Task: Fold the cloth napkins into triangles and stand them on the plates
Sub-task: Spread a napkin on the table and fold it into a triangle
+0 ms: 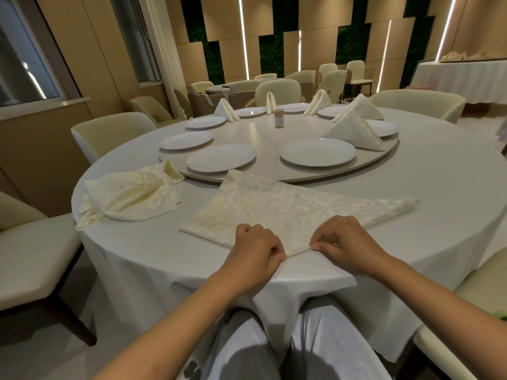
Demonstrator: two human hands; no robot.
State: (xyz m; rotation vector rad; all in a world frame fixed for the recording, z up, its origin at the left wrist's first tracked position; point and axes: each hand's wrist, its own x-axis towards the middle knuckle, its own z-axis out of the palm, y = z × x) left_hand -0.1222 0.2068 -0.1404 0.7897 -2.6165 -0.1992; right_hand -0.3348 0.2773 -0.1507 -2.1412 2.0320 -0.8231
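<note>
Across the bench, mid-fold, our left hand and right hand pinch the napkin corner at lower centre; next, we judge, another fold.

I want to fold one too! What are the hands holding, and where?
Both the left hand and right hand pinch the patterned cloth napkin at its near corner.

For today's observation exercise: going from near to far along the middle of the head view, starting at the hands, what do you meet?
Hands, left and right → flat napkin → turntable's near rim → small jar → upright folded napkin → chair.
</note>
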